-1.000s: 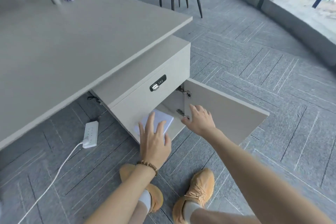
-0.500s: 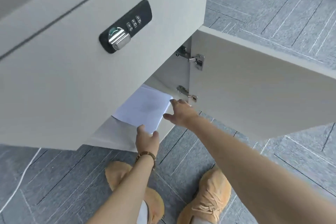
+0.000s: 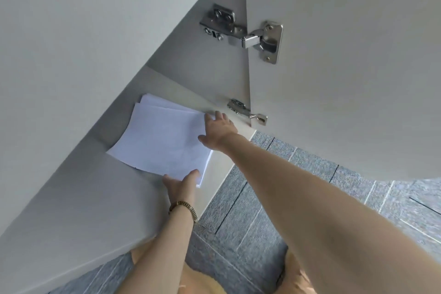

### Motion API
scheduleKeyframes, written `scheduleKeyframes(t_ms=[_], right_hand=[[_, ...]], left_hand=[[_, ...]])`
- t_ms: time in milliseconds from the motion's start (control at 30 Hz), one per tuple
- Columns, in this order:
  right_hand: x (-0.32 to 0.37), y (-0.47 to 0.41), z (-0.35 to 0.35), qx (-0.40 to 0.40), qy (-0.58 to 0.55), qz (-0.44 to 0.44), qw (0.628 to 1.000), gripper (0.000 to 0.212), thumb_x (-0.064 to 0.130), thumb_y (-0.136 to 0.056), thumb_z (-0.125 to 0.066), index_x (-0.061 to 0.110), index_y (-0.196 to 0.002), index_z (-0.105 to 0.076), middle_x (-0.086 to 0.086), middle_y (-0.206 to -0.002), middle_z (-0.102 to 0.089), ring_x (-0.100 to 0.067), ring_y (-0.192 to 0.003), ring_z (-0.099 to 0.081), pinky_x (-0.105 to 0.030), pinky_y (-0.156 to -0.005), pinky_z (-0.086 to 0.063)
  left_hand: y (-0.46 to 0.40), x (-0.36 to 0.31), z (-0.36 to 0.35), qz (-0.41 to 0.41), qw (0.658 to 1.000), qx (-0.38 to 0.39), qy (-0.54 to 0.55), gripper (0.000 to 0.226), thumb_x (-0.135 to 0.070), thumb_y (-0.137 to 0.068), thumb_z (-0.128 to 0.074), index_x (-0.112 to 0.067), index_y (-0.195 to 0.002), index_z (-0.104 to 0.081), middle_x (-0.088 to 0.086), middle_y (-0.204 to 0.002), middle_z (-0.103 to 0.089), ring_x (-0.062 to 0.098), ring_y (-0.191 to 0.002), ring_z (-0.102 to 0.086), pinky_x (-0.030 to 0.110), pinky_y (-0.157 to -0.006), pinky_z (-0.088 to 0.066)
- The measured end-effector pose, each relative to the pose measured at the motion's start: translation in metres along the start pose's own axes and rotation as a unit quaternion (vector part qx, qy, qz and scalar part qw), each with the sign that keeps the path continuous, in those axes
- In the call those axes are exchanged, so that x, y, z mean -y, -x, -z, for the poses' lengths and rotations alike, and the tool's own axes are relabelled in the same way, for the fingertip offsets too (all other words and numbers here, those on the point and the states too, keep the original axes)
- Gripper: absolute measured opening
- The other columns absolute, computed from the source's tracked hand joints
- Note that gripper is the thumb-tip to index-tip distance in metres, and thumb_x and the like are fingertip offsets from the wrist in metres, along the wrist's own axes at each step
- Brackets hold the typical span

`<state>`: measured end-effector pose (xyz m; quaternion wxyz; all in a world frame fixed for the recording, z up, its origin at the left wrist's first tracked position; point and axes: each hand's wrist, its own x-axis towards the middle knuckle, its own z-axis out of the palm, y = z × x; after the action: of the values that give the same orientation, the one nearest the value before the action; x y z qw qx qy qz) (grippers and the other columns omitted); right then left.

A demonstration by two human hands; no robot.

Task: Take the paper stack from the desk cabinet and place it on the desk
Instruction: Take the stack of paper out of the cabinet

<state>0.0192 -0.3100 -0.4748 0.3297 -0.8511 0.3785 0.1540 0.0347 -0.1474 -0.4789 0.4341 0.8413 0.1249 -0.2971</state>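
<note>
A white paper stack (image 3: 164, 141) lies slightly fanned on the floor of the open desk cabinet (image 3: 220, 162), its near corner reaching the shelf's front edge. My left hand (image 3: 181, 182), with a bead bracelet on the wrist, pinches that near corner with the thumb on top; its fingers are hidden under the sheets. My right hand (image 3: 218, 130) rests against the stack's right edge with fingers spread, near the lower hinge. The desk top is out of view.
The cabinet door (image 3: 346, 79) stands open on the right, hung on an upper hinge (image 3: 248, 33) and a lower hinge (image 3: 245, 110). A pale drawer front (image 3: 71, 55) overhangs the opening at left. Below are grey carpet tiles (image 3: 262, 200) and my tan shoes (image 3: 205, 284).
The view has dropped closer to the cabinet opening. My left hand has gone from flat on the stack to pinching its near corner, and my right hand has reached the stack's right edge.
</note>
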Motion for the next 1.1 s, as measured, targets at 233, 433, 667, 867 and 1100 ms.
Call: scheduleKeyframes(t_ms=[233, 433, 667, 867, 1100], right_hand=[[-0.009, -0.029, -0.011, 0.025, -0.020, 0.022, 0.999, 0.078, 0.039, -0.100, -0.049, 0.010, -0.161, -0.010, -0.010, -0.167, -0.017, -0.031, -0.152, -0.019, -0.040, -0.121, -0.024], [-0.028, -0.017, -0.018, -0.014, -0.011, 0.017, 1.000, 0.073, 0.042, -0.095, -0.052, 0.012, -0.157, -0.027, -0.006, -0.162, -0.029, -0.030, -0.145, -0.032, -0.040, -0.114, -0.033], [-0.062, 0.028, -0.016, 0.024, -0.044, -0.021, 0.999, 0.067, 0.043, -0.093, -0.056, 0.005, -0.147, -0.046, -0.016, -0.147, -0.046, -0.034, -0.137, -0.042, -0.040, -0.109, -0.040], [-0.112, 0.063, -0.033, -0.027, -0.185, -0.093, 0.978, 0.029, 0.024, -0.098, -0.054, 0.014, -0.118, -0.072, -0.010, -0.120, -0.073, -0.030, -0.112, -0.067, -0.038, -0.094, -0.054], [-0.130, 0.063, -0.044, 0.033, -0.305, -0.117, 0.945, 0.047, 0.058, -0.088, -0.064, 0.017, -0.113, -0.069, -0.002, -0.103, -0.069, -0.024, -0.098, -0.064, -0.031, -0.081, -0.047]], left_hand=[[-0.019, -0.004, -0.013, 0.017, 0.999, -0.024, 0.015, 0.088, -0.019, -0.068, -0.076, -0.003, -0.145, -0.035, 0.023, -0.139, -0.052, 0.036, -0.114, -0.059, 0.038, -0.089, -0.047], [-0.010, -0.003, -0.019, 0.041, 0.998, -0.038, -0.004, 0.108, -0.030, -0.057, -0.071, -0.010, -0.153, -0.025, 0.020, -0.149, -0.042, 0.039, -0.134, -0.045, 0.044, -0.106, -0.039], [0.034, 0.021, -0.016, 0.003, 0.999, -0.024, -0.033, 0.098, -0.024, -0.072, -0.077, -0.005, -0.153, -0.026, 0.021, -0.156, -0.035, 0.033, -0.141, -0.040, 0.038, -0.108, -0.036], [0.074, 0.054, -0.014, -0.015, 1.000, 0.005, -0.017, 0.099, -0.027, -0.071, -0.071, -0.008, -0.155, -0.023, 0.015, -0.161, -0.024, 0.028, -0.149, -0.026, 0.041, -0.114, -0.029], [0.069, 0.082, -0.018, 0.015, 0.997, -0.073, 0.036, 0.089, -0.039, -0.062, -0.074, -0.014, -0.140, -0.040, 0.018, -0.142, -0.048, 0.032, -0.120, -0.055, 0.049, -0.101, -0.049]])
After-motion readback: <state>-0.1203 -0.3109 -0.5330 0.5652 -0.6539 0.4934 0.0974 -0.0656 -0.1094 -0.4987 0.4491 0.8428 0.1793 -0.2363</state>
